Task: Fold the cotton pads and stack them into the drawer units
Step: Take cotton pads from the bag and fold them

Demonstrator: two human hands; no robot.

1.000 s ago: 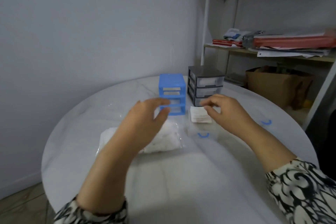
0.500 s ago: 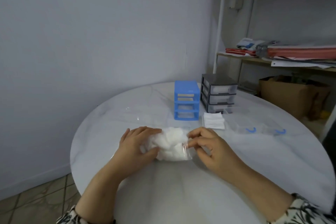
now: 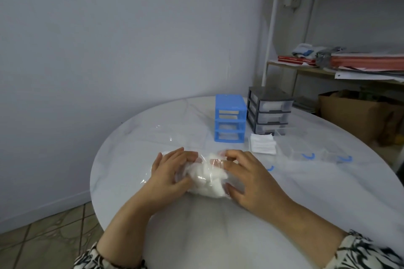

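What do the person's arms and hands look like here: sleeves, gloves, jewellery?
Both hands are bare: no gloves, and no rings or watch visible on the left hand or the right hand. The forearms are uncovered. Each arm has a black-and-white swirl-patterned sleeve, pushed well up the forearm: the left sleeve and the right sleeve.

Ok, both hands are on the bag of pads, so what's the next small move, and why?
Probably draw one pad out of the bag. The left hand and right hand both grip it, the folded stack waits by the blue unit, and no loose pad is out.
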